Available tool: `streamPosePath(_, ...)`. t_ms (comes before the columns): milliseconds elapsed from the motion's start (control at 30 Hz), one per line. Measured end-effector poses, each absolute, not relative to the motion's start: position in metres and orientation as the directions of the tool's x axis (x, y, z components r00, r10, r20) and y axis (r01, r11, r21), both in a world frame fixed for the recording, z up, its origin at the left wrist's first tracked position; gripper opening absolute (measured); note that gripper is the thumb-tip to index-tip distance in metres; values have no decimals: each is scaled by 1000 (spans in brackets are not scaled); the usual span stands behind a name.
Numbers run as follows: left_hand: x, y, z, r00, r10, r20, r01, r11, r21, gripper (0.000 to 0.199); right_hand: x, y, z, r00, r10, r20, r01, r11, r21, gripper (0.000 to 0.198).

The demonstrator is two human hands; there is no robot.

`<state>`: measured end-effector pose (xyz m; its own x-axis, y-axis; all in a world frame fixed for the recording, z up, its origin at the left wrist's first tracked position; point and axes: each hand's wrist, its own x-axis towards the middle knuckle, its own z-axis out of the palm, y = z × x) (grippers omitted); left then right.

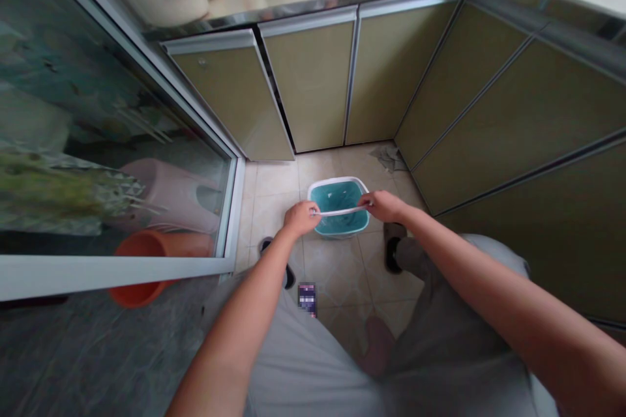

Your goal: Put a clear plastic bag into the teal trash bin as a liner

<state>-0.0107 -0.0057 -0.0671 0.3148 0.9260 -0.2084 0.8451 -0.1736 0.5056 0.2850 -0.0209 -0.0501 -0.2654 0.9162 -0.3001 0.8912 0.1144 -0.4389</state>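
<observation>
A teal trash bin (341, 229) stands on the tiled floor between my feet, with what looks like a thin plastic bag lining its inside. Around its opening runs a white rim ring (340, 212), whose front bar appears lifted, crossing above the bin's opening. At the front left corner of the ring, my left hand (300, 217) is closed with its fingers pinching the bar. My right hand (384, 206) grips the same ring at the right corner. The fingertips under the ring are partly hidden.
Cabinet doors (313, 78) stand ahead and to the right; the left one hangs ajar. A grey cloth (388, 158) lies in the floor corner. Left is a glass door frame (235, 221) with an orange bucket (141, 267). A blurred purple item (307, 300) appears below the bin.
</observation>
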Motion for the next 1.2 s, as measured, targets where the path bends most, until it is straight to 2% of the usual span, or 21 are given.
streamPosePath(100,-12,7,-56,214,972,-94,784,-114,611,23,289,4,-38,-261,955,-140,821,144,-553,28)
streamPosePath(200,-13,17,-58,89,996,-16,781,-59,622,19,289,31,-31,-122,993,-4,801,96,-590,23)
streamPosePath(267,-16,23,-68,84,993,-87,791,-13,611,13,287,50,-29,3,997,73,799,41,-600,20)
streamPosePath(333,-19,27,-82,141,966,-217,799,19,601,13,284,68,-27,106,985,137,792,0,-611,18)
streamPosePath(433,-22,27,-104,200,897,-394,820,67,568,8,278,92,-28,140,972,190,790,6,-613,19)
streamPosePath(533,-20,19,-123,294,822,-488,823,41,566,18,273,108,-34,81,972,222,800,69,-596,29)
streamPosePath(633,-16,5,-137,412,743,-528,829,-65,556,32,273,116,-41,27,976,216,824,101,-558,50)
streamPosePath(733,-14,-5,-146,405,708,-579,881,-132,455,34,278,120,-47,-28,991,132,850,93,-518,74)
streamPosePath(800,-15,-8,-148,376,709,-597,904,-140,403,35,282,119,-48,-57,995,79,863,89,-497,83)
streamPosePath(1033,-22,-2,-153,274,782,-560,933,-74,353,29,293,99,-38,-104,993,59,909,119,-400,84)
streamPosePath(1200,-19,1,-160,231,808,-542,903,30,429,15,298,82,-37,-89,991,96,929,117,-351,81)
